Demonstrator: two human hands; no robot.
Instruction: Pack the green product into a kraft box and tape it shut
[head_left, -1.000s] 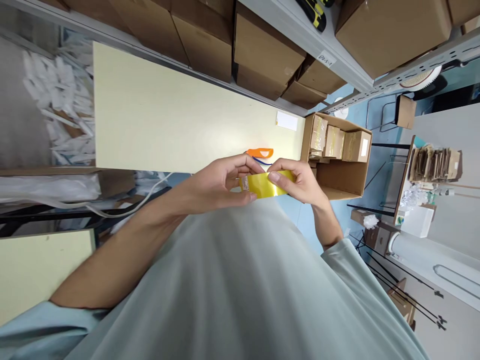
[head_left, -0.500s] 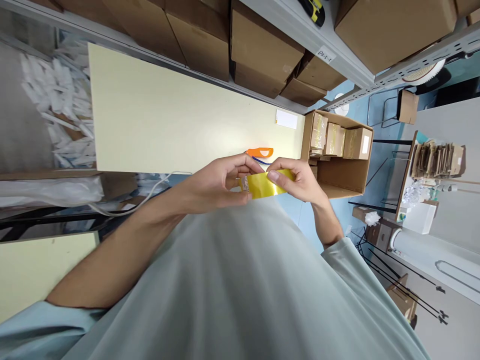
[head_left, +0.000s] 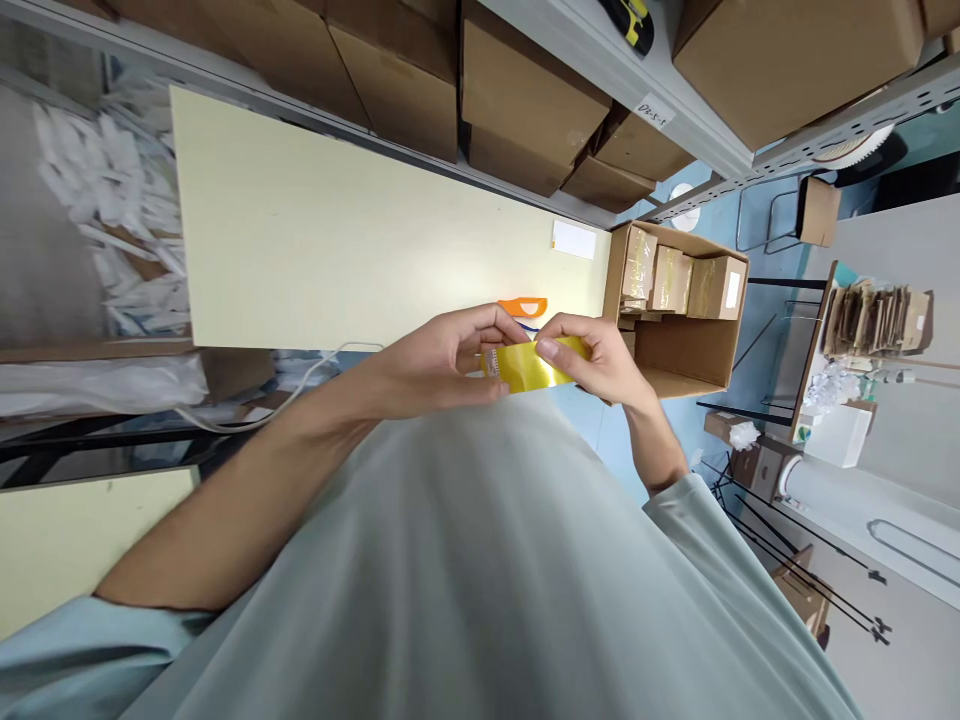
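Yellow strip (head_left: 529,368): glossy and broad, held stretched between the two hands before the grey-green shirt (head_left: 480,560), close to the near edge of the counter (head_left: 337,230); a bright reflection is carried on its face.

Printed end (head_left: 492,362): pale and marked, found at the left of the strip; the marks are too small to be read.

Left hand (head_left: 431,365): the printed end is held with the thumb below and curled fingers above; the grip is closed on the strip, a gap being left toward the palm.

Right hand (head_left: 600,362): the opposite end is pinched, the thumb being laid across the yellow face and the forefinger arched above; the remaining fingers are largely hidden.

Orange tool (head_left: 513,305): laid on the counter just beyond the left fingertips, by which it is partly covered.

Blue item (head_left: 529,328): seen as a thin curve beside the orange tool; its nature cannot be told.

White card (head_left: 574,240): laid flat toward the right end of the counter.

Cardboard carton (head_left: 682,350): placed at the right end of the counter, uncovered, with taped boxes (head_left: 670,282) packed along one side.

Shelving (head_left: 585,45): metal, lined with brown cartons (head_left: 532,90) and marked by a handwritten label (head_left: 654,110).
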